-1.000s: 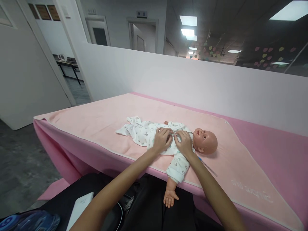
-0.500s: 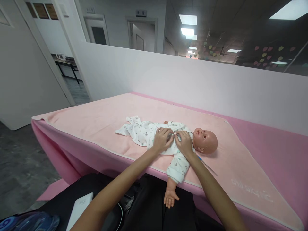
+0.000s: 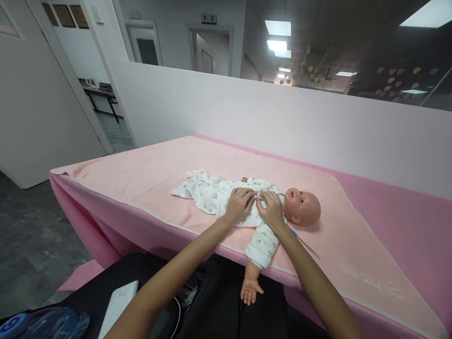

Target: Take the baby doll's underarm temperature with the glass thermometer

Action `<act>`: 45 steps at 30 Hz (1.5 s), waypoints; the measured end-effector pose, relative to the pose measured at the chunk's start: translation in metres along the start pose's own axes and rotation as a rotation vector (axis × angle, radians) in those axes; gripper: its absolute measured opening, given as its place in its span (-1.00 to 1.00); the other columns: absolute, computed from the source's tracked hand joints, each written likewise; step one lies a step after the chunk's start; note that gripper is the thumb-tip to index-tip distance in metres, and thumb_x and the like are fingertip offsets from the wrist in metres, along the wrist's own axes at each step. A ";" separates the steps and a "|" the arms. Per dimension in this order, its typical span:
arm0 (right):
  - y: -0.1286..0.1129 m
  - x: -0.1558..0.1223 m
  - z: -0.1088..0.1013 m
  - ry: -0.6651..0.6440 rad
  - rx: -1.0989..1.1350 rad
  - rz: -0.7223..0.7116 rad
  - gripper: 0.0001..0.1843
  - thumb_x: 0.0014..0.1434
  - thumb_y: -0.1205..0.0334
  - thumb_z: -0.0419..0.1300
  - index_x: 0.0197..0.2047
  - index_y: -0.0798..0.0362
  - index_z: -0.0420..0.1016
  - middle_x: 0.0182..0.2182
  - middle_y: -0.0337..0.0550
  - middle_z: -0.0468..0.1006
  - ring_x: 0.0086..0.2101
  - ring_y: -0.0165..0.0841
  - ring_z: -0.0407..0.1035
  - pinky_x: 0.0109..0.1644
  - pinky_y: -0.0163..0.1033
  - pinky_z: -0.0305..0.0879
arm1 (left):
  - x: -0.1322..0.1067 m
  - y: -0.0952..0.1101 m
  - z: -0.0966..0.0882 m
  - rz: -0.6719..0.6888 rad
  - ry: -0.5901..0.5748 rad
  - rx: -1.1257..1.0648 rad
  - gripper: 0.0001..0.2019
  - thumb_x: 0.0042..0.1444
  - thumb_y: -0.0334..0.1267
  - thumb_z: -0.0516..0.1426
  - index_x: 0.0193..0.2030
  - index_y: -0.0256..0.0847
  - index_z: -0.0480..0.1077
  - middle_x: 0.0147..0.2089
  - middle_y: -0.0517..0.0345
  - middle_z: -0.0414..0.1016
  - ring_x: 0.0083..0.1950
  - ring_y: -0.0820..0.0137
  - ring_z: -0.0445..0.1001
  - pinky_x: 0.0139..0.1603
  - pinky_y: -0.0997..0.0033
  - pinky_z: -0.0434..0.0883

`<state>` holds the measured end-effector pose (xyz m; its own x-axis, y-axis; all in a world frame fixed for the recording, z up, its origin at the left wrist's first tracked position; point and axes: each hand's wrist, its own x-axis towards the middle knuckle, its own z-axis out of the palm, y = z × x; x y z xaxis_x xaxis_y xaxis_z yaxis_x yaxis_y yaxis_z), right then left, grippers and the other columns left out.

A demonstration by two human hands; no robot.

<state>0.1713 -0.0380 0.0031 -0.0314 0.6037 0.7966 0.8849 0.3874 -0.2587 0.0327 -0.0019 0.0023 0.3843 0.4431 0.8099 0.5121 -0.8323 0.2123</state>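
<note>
A baby doll [image 3: 303, 207] lies on its back on a pale pink towel [image 3: 148, 179], head to the right. It wears a white printed romper [image 3: 208, 195]. My left hand [image 3: 239, 205] and my right hand [image 3: 271, 210] rest side by side on the doll's chest, fingers curled and pinching the romper's front at its closure. The doll's near arm [image 3: 251, 282] hangs over the table's front edge.
A thin pen-like stick [image 3: 306, 246] lies on the towel just right of my right forearm. A white partition wall [image 3: 282, 122] stands behind the pink table. A white device [image 3: 118, 303] and a blue bag [image 3: 45, 325] sit near my lap.
</note>
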 end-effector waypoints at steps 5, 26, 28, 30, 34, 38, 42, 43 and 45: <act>-0.001 0.000 0.000 -0.005 0.017 0.027 -0.92 0.07 0.34 0.04 -0.42 0.03 0.32 -0.42 -0.18 0.47 -0.33 -0.31 0.29 -0.20 -0.24 0.19 | -0.001 -0.002 0.002 0.013 -0.009 -0.032 -0.85 0.17 -0.30 -0.01 -0.22 -0.16 0.37 -0.20 0.15 0.44 -0.14 0.40 0.34 -0.11 0.31 0.24; -0.002 0.000 -0.003 -0.054 0.103 0.073 -0.86 0.15 0.31 0.01 -0.38 0.03 0.36 -0.39 -0.19 0.48 -0.29 -0.32 0.29 -0.18 -0.24 0.18 | 0.003 -0.001 -0.003 -0.065 -0.112 -0.060 -0.85 0.18 -0.28 -0.08 -0.31 -0.20 0.27 -0.25 0.12 0.38 -0.18 0.35 0.28 -0.13 0.28 0.23; -0.003 0.000 -0.003 -0.052 0.102 0.077 -0.86 0.15 0.31 0.01 -0.38 0.03 0.36 -0.40 -0.19 0.48 -0.30 -0.33 0.29 -0.18 -0.24 0.18 | 0.003 0.001 -0.004 -0.054 -0.117 -0.041 -0.86 0.17 -0.27 -0.08 -0.32 -0.20 0.26 -0.26 0.11 0.37 -0.20 0.34 0.28 -0.15 0.28 0.23; -0.004 0.000 -0.004 -0.034 0.107 0.085 -0.86 0.14 0.31 0.01 -0.38 0.03 0.37 -0.39 -0.19 0.48 -0.30 -0.33 0.29 -0.19 -0.24 0.18 | 0.002 0.002 -0.005 -0.036 -0.105 -0.028 -0.87 0.16 -0.25 -0.06 -0.28 -0.20 0.26 -0.25 0.09 0.36 -0.19 0.33 0.29 -0.14 0.28 0.24; -0.003 0.000 -0.004 0.001 0.118 0.097 -0.86 0.14 0.29 0.00 -0.38 0.03 0.37 -0.38 -0.17 0.48 -0.30 -0.33 0.29 -0.20 -0.25 0.19 | 0.000 0.004 -0.005 0.005 -0.010 -0.017 -0.84 0.14 -0.24 -0.01 -0.16 -0.20 0.28 -0.15 0.05 0.36 -0.10 0.33 0.29 -0.08 0.29 0.25; -0.001 0.000 -0.004 -0.006 0.131 0.111 -0.81 0.16 0.33 -0.06 -0.38 0.03 0.35 -0.40 -0.18 0.47 -0.31 -0.34 0.29 -0.22 -0.26 0.18 | -0.001 0.004 -0.003 0.021 0.010 0.002 -0.86 0.13 -0.27 0.00 -0.19 -0.15 0.34 -0.13 0.10 0.37 -0.08 0.36 0.31 -0.07 0.32 0.26; -0.001 0.000 -0.003 0.015 0.095 0.126 -0.81 0.15 0.34 -0.06 -0.42 0.04 0.33 -0.42 -0.18 0.45 -0.33 -0.34 0.27 -0.23 -0.26 0.18 | 0.000 0.004 -0.003 0.021 -0.003 0.014 -0.85 0.13 -0.29 0.01 -0.19 -0.14 0.36 -0.13 0.11 0.39 -0.09 0.38 0.32 -0.08 0.32 0.25; -0.001 0.000 -0.002 0.020 0.084 0.124 -0.81 0.15 0.34 -0.06 -0.42 0.04 0.33 -0.42 -0.18 0.45 -0.33 -0.34 0.27 -0.23 -0.26 0.18 | 0.000 0.003 -0.005 0.028 -0.018 0.016 -0.84 0.13 -0.30 0.01 -0.18 -0.14 0.35 -0.14 0.12 0.40 -0.10 0.38 0.32 -0.08 0.32 0.25; 0.000 0.000 -0.002 0.023 0.061 0.114 -0.81 0.14 0.35 -0.06 -0.43 0.04 0.32 -0.43 -0.16 0.44 -0.34 -0.34 0.27 -0.22 -0.24 0.18 | -0.002 -0.001 -0.010 0.062 -0.065 0.028 -0.80 0.13 -0.32 0.00 -0.12 -0.15 0.34 -0.16 0.12 0.41 -0.11 0.38 0.33 -0.09 0.32 0.25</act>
<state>0.1717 -0.0392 0.0045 0.0790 0.6301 0.7725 0.8524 0.3591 -0.3800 0.0234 -0.0056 0.0058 0.4643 0.4125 0.7837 0.5067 -0.8495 0.1469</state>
